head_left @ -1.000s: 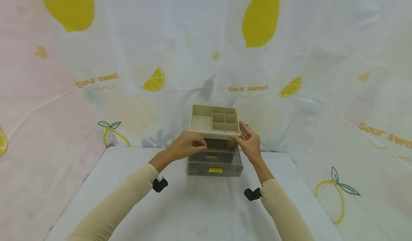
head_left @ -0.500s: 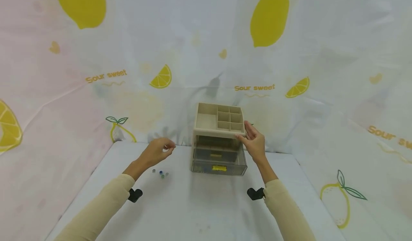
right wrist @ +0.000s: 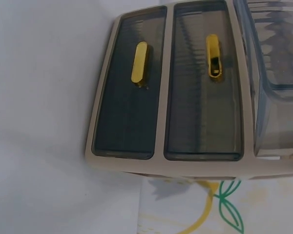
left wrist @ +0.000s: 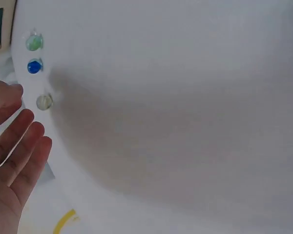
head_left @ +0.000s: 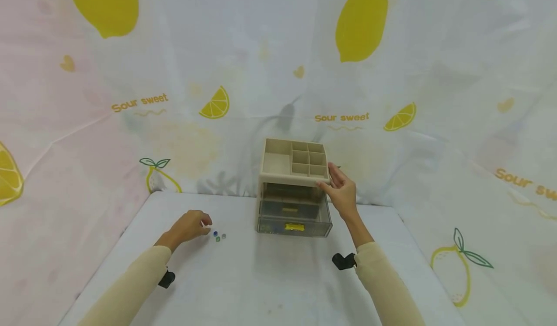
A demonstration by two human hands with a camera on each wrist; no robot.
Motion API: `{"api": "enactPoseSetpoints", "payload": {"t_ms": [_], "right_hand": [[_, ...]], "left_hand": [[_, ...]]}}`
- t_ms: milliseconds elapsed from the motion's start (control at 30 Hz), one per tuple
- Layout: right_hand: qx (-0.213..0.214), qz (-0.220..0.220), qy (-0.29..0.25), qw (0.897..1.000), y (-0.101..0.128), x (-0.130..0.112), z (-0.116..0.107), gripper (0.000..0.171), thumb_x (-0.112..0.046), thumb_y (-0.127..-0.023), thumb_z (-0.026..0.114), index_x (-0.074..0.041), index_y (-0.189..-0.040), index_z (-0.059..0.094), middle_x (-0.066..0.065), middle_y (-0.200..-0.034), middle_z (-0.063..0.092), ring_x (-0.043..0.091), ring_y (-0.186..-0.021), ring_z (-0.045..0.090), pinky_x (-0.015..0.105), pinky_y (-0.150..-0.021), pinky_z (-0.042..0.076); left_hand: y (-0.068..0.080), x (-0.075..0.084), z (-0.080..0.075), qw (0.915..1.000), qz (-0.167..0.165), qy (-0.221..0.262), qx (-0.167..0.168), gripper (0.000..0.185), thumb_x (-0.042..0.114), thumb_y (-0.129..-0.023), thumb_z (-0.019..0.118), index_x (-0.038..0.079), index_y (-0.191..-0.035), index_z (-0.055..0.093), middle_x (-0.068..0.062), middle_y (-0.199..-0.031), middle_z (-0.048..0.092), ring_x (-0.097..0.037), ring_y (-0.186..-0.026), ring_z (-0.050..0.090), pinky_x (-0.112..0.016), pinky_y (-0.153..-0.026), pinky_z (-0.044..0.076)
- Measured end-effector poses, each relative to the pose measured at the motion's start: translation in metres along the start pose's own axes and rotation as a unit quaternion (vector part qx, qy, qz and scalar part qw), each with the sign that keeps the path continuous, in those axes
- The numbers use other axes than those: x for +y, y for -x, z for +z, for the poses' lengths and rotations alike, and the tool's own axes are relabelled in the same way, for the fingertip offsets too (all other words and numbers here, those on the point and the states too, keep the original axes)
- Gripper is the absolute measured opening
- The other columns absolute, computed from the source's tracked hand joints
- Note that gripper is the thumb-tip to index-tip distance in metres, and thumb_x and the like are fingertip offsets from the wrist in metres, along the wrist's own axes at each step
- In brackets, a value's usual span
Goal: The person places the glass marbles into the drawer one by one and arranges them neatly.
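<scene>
My right hand point(head_left: 344, 194) grips the upper right corner of a beige drawer organizer point(head_left: 294, 177), thumb on the front and fingers along the side. The organizer's bottom drawer point(head_left: 293, 228) is pulled out; two upper drawers point(right wrist: 129, 92) are closed in the right wrist view, where the hand is not visible. My left hand point(head_left: 187, 228) is low over the table, fingers loosely bent and holding nothing visible. Just off its fingertips lie a clear marble point(left wrist: 44, 102), a blue marble point(left wrist: 34, 66) and a green marble point(left wrist: 34, 43). Another clear marble point(head_left: 224, 236) lies beside the green one.
A white-covered table point(head_left: 278, 287) carries everything. Behind it hangs a lemon-print cloth point(head_left: 243, 55), close to the organizer's back. Divided compartments point(head_left: 309, 159) form the organizer's top.
My left hand has moved from in front of the organizer leftward and down to the marbles, its fingertips parting. My right hand keeps its grip on the organizer.
</scene>
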State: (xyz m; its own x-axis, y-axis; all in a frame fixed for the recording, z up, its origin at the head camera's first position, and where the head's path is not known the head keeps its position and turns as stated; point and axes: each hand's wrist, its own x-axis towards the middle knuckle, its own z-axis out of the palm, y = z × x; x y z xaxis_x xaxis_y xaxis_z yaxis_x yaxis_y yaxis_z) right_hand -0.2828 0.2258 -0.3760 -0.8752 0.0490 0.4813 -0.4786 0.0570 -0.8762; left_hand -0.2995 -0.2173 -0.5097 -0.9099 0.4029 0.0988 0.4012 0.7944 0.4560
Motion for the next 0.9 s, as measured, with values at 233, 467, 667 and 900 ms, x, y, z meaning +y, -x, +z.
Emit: {"api": "enactPoseSetpoints", "payload": {"t_ms": [233, 467, 667, 900], "right_hand": [[0.005, -0.003, -0.006, 1.0, -0.005, 0.015, -0.004, 0.07, 0.008, -0.079, 0.076, 0.009, -0.141, 0.042, 0.021, -0.145, 0.042, 0.03, -0.135, 0.04, 0.033, -0.104, 0.036], [0.012, -0.009, 0.016, 1.0, -0.007, 0.026, -0.005, 0.07, 0.002, -0.08, 0.078, 0.004, -0.141, 0.045, 0.017, -0.145, 0.045, 0.025, -0.133, 0.044, 0.027, -0.102, 0.038], [0.01, -0.003, 0.007, 1.0, -0.005, 0.019, -0.004, 0.07, 0.006, -0.079, 0.077, 0.007, -0.141, 0.044, 0.02, -0.144, 0.044, 0.028, -0.134, 0.042, 0.029, -0.102, 0.038], [-0.001, 0.0, 0.009, 1.0, -0.001, 0.001, -0.001, 0.07, 0.009, -0.08, 0.075, 0.013, -0.14, 0.04, 0.024, -0.144, 0.042, 0.034, -0.134, 0.04, 0.035, -0.104, 0.037]], "left_hand": [[0.002, -0.012, 0.012, 0.9996, -0.008, 0.012, -0.023, 0.013, 0.009, -0.081, 0.077, 0.007, -0.093, 0.074, 0.001, -0.087, 0.066, -0.016, -0.08, 0.059, -0.038, -0.074, 0.052], [0.0, -0.011, 0.024, 0.9998, -0.019, 0.008, 0.0, 0.006, 0.003, -0.082, 0.075, 0.008, -0.086, 0.074, 0.0, -0.083, 0.066, -0.019, -0.08, 0.063, -0.039, -0.075, 0.054], [0.001, -0.012, 0.029, 0.9995, -0.016, -0.011, 0.026, 0.006, 0.003, -0.081, 0.076, 0.008, -0.084, 0.074, 0.001, -0.081, 0.065, -0.017, -0.078, 0.062, -0.037, -0.074, 0.054], [0.0, -0.014, 0.03, 0.9993, -0.015, -0.014, 0.033, 0.004, 0.003, -0.081, 0.075, 0.003, -0.085, 0.073, 0.001, -0.079, 0.063, -0.015, -0.075, 0.059, -0.036, -0.072, 0.053]]}}
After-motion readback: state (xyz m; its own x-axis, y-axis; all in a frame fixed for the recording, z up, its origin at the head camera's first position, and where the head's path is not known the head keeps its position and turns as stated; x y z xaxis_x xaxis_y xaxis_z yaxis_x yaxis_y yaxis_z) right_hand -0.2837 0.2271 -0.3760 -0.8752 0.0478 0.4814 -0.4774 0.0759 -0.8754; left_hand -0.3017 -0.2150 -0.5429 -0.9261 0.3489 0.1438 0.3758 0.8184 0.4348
